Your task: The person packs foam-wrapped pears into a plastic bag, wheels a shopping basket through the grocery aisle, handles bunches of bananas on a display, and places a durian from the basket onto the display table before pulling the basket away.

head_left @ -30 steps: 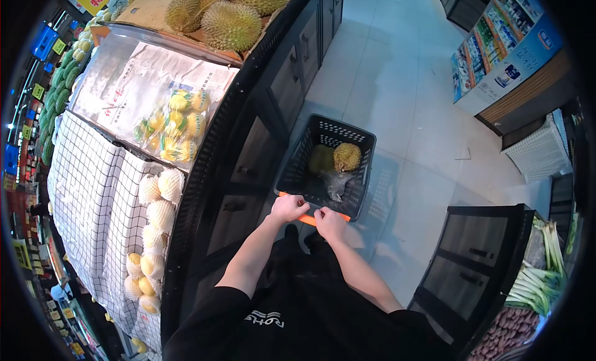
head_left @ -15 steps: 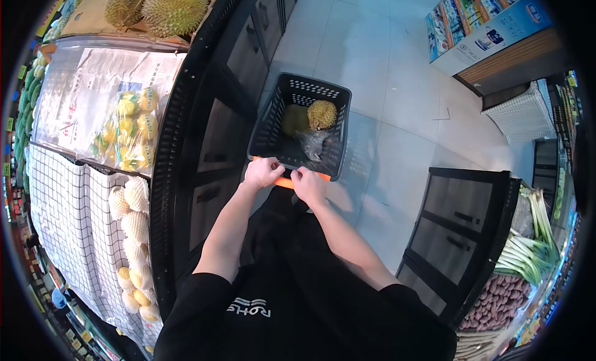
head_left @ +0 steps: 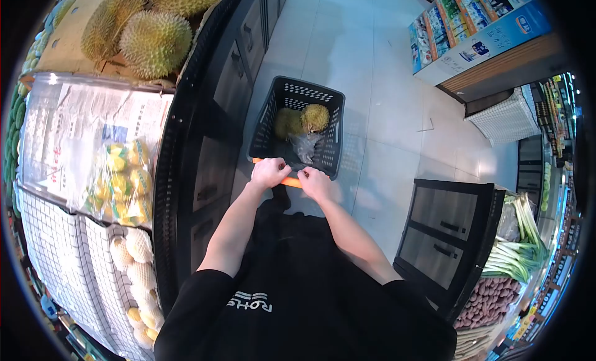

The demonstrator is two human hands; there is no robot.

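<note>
My left hand point(head_left: 271, 172) and my right hand point(head_left: 314, 182) are both closed around the orange handle point(head_left: 292, 182) on the near side of a black shopping basket point(head_left: 339, 120). The hands sit close together, near the handle's middle. Inside the basket lie a darker durian point(head_left: 288, 122) on the left, a yellowish durian point(head_left: 315, 117) on the right and a crumpled clear plastic bag point(head_left: 304, 147) below them. What the bag holds cannot be made out.
On my left runs a black produce stand point(head_left: 177, 112) with several durians point(head_left: 155, 44), bagged yellow fruit point(head_left: 124, 181) and net-wrapped fruit point(head_left: 141, 275). To the right stands a dark cabinet point(head_left: 434, 227) with leeks point(head_left: 512, 255) and purple tubers point(head_left: 487, 302). A boxed-goods display point(head_left: 472, 44) stands ahead right on the tiled floor point(head_left: 372, 100).
The stand's durians, bagged fruit and wrapped fruit have shifted down in view, as I move forward along the aisle. Both hands keep hold of the handle and the basket stays in front of me.
</note>
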